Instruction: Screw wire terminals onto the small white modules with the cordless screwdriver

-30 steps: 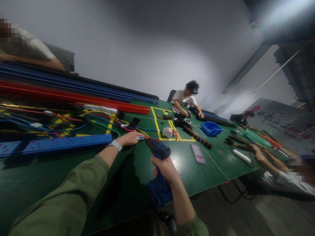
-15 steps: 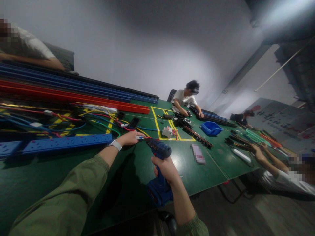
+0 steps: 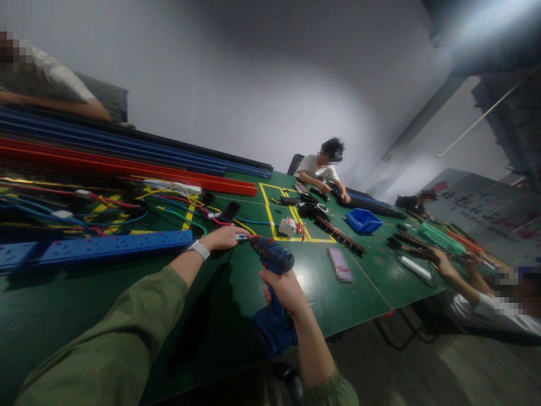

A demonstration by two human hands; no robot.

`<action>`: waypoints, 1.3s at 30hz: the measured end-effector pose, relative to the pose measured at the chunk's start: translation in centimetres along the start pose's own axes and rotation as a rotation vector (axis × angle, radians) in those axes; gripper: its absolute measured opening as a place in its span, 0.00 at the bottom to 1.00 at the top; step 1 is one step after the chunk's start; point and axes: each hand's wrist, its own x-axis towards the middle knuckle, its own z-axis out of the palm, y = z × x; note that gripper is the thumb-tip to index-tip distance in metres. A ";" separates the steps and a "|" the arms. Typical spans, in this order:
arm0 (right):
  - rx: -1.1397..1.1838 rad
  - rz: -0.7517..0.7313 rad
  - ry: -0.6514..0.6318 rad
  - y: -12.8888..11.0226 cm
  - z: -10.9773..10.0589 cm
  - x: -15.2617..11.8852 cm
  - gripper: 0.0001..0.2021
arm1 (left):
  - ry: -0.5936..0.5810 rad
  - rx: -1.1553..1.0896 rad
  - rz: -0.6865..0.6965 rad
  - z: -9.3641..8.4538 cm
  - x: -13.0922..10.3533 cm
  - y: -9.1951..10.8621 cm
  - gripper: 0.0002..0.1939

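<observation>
My right hand [image 3: 289,290] is wrapped round the grip of a blue cordless drill [image 3: 275,256], which points left over the green table. The drill's tip reaches a small white-and-blue part [image 3: 241,237], pinched in the fingers of my left hand [image 3: 220,238]. What kind of part it is, I cannot make out, and whether the bit touches it is too small to tell. Past my left hand lie a dark phone-like device [image 3: 229,212] and coloured wires [image 3: 198,217]. A white block with red details [image 3: 288,226] sits beyond the drill.
Long blue strips [image 3: 114,248] and an orange channel [image 3: 203,181] lie to the left. A blue bin [image 3: 363,220] and a pink-white slab [image 3: 339,265] are on the right. Co-workers sit across the table and at the right; a co-worker's hand [image 3: 443,265] holds dark parts.
My hands and the drill stay nearly in place. The co-worker across has shifted a hand and the head slightly; the co-worker at right has moved one hand slightly.
</observation>
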 end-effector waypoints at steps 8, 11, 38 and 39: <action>-0.010 0.056 0.021 -0.1 0.0 -0.1 0.11 | 0.005 0.013 0.004 0.0 0.0 -0.2 0.22; -0.006 0.038 0.020 -0.1 0.1 -0.1 0.11 | 0.002 0.003 -0.003 0.0 0.0 0.0 0.22; -0.017 0.019 0.008 0.0 0.0 -0.1 0.11 | 0.008 -0.005 -0.025 0.1 -0.2 -0.1 0.22; -0.016 0.015 0.005 0.0 0.0 -0.1 0.11 | 0.004 -0.005 -0.021 0.1 -0.1 -0.1 0.22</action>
